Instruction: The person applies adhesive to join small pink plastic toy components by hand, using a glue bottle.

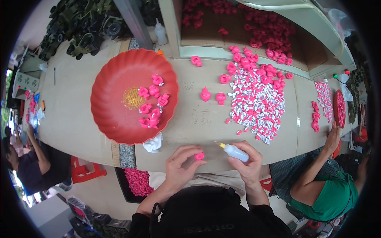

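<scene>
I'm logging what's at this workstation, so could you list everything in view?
Pink piece: one, pink, left fingertips
Squeeze bottle: one, whitish, yellowish tip, right hand's grip
Table: one, beige, mid-view
Bowl: one, red, table's left half
Bowl pieces: about ten, pink, bowl's right side
Heap: countless bits, white and pink, right of centre
Loose pieces: many, pink, around the heap
Shelf unit: one, pale, behind the heap, pink pieces inside
Upright bottle: one, white, behind the bowl
Crumpled cloth or tissue: one, white, bowl's near rim
Bin: one, black, below the table, pink contents
Toy vehicles: many, dark green, far left
Stool: one, red, lower left
Co-workers: at least two, dark and green tops, both sides
Rim clutter: unclear
Left hand, right hand: two, bare, near edge
</scene>
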### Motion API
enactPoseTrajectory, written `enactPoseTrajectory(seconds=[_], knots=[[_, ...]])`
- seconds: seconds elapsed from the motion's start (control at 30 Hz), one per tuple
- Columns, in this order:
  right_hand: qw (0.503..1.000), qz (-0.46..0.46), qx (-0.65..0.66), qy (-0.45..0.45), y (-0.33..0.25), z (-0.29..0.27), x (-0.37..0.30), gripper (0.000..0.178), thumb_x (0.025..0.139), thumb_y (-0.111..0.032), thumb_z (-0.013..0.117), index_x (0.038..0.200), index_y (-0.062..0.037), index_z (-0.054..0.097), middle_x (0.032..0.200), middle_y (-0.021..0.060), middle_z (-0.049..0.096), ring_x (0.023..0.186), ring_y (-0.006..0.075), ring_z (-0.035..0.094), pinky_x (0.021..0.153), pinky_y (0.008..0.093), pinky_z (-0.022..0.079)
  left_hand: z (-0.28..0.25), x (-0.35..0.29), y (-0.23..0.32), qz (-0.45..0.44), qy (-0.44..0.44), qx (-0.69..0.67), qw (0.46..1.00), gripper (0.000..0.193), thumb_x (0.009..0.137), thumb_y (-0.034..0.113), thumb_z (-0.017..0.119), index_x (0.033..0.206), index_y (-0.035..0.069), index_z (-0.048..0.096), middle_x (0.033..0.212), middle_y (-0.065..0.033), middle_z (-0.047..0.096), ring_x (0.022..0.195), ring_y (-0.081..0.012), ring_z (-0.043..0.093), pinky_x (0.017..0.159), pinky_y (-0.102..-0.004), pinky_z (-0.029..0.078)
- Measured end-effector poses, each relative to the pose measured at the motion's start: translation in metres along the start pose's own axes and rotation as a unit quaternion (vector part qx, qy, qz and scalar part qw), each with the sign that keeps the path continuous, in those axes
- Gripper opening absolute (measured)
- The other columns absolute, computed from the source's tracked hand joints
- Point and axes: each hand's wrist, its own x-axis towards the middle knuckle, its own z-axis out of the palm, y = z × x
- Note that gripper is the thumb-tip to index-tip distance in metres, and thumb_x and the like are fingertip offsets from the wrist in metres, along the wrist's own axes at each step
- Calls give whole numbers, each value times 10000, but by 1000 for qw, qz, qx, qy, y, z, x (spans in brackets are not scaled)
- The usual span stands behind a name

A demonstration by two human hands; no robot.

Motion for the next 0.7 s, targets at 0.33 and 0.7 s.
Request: enactPoseTrajectory(seconds=[0.33,0.7], knots=[[982,-116,-150,11,4,31,26,329,730,-39,731,1036,-16,613,960,114,634,919,272,579,786,350,458,0,-8,0,-93,-24,-113,989,352,714,-71,737,1046,-15,633,1006,-99,622,935,-172,628,832,-278,526],[886,-164,-425,80,4,-20,40,185,679,-11,726,858,-42,694,822,86,585,768,249,535,668,353,453,7,-9,5,-134,-70,-221,964,334,760,-83,701,1067,-28,582,984,-85,647,944,-151,629,853,-282,517]])
